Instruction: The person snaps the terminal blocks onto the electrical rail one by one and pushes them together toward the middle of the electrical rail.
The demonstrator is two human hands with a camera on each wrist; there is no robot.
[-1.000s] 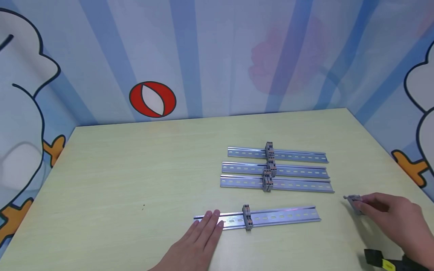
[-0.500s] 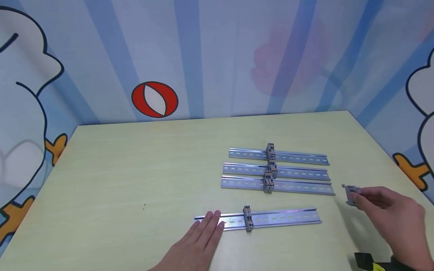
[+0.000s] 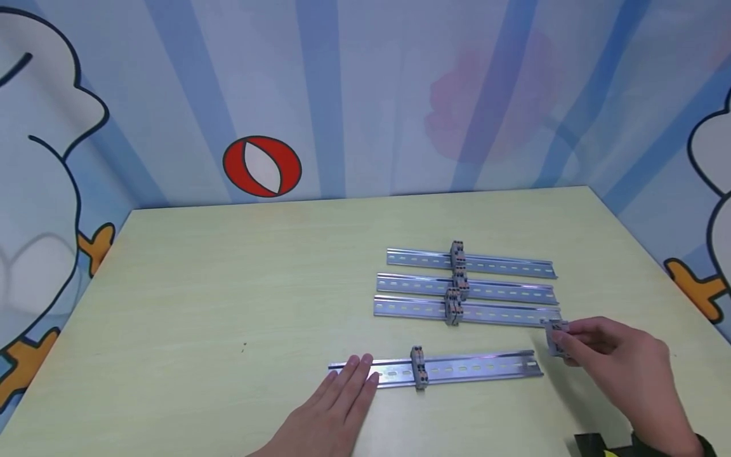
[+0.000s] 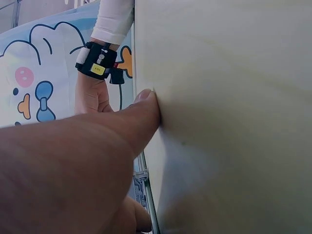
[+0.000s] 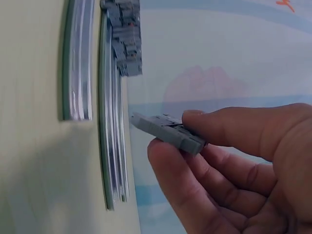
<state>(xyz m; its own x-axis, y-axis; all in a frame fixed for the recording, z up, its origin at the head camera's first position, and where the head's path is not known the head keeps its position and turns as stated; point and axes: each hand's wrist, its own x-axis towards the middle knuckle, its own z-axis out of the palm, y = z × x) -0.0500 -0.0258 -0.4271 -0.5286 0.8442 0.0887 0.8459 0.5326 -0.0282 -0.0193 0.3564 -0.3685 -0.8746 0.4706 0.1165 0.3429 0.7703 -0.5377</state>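
Observation:
My left hand [image 3: 334,406] lies flat with straight fingers over the left end of the nearest slotted metal DIN rail [image 3: 485,366]. A grey terminal block [image 3: 419,368] is seated across that rail near its middle. To the right of the rail's end, my right hand [image 3: 625,362] pinches another grey terminal block [image 3: 555,337] between thumb and fingers. In the right wrist view this held terminal block [image 5: 168,134] is tilted, held up off the table. The left wrist view shows the left thumb [image 4: 144,109] at the table surface.
Behind the near rail lie three more DIN rails, the front one [image 3: 508,313], the middle one [image 3: 508,292] and the back one [image 3: 508,265], each with grey terminal blocks [image 3: 454,306] near the middle. The pale tabletop [image 3: 228,285] meets a printed cloth backdrop [image 3: 365,95].
My right hand has lifted the terminal block and carried it left, toward the right end of the near rail. My left hand stays in place on the rail.

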